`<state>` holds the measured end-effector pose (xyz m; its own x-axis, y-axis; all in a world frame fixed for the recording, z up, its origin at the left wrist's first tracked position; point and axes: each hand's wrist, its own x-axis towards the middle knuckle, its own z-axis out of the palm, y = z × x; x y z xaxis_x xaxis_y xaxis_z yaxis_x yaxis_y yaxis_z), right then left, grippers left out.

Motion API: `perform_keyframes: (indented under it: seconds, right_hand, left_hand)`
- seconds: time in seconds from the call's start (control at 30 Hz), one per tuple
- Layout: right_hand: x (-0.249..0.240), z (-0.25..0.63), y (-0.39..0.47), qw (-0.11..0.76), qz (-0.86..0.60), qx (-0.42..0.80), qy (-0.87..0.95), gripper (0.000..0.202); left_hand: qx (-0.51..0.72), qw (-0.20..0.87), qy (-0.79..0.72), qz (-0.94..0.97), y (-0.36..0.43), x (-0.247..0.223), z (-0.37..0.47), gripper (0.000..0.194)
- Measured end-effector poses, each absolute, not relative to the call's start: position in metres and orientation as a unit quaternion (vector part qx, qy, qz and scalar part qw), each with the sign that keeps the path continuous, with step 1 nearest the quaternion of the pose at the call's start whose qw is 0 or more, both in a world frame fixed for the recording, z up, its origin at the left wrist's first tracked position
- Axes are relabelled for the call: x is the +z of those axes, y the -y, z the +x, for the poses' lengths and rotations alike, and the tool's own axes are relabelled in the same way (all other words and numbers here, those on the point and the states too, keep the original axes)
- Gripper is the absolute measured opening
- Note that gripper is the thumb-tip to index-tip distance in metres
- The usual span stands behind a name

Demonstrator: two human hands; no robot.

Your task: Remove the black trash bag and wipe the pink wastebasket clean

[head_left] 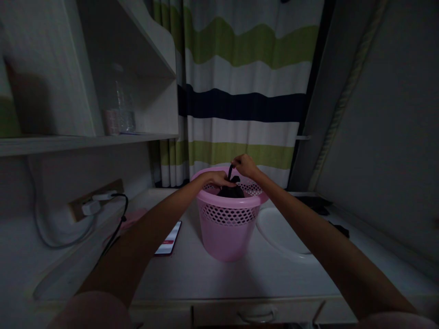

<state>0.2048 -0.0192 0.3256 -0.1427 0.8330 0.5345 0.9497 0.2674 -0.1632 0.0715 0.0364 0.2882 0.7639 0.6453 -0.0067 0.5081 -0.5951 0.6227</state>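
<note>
Inside the pink basket's [226, 235] rim, the left hand [219, 178] pinched the black bag [231, 191]; the right hand [244, 164] gripped its raised end above the opening.

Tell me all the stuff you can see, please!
Basket: one, pink, middle of the desk
Bag: one, black, inside the basket
Phone: one, lit screen, left of the basket
Round flat thing: one, white, right of the basket
Dark things: at least two, black, desk's right; too dim to name
Desk: one, whitish, under the basket
Curtain: white, green and navy stripes, behind
Shelf unit: one, pale, upper left
Clear bottle: at least one, on the shelf
Plugs: two, white, left wall
Cables: at least two, black and greyish, left
Hands: two, left at the bag, right pulling up its black strip
</note>
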Motion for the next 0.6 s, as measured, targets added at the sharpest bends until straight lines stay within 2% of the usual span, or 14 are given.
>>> perform_keyframes:
  seconds: [0.23, 0.43, 0.53, 0.6]
  right_hand:
    - [0.322, 0.21, 0.027, 0.155, -0.626, -0.105, 0.757, 0.023]
    - [0.313, 0.213, 0.026, 0.099, -0.546, -0.064, 0.829, 0.038]
    - [0.314, 0.208, 0.024, 0.072, -0.546, -0.046, 0.834, 0.048]
    - [0.318, 0.202, 0.023, 0.063, -0.549, -0.039, 0.832, 0.047]
  left_hand:
    - [0.095, 0.246, -0.37, 0.891, -0.036, 0.289, 0.066, 0.018]
    - [0.217, 0.208, -0.414, 0.859, -0.036, 0.312, 0.056, 0.012]
    - [0.234, 0.2, -0.4, 0.863, -0.031, 0.326, 0.058, 0.012]
    - [0.239, 0.198, -0.382, 0.871, -0.029, 0.333, 0.06, 0.012]
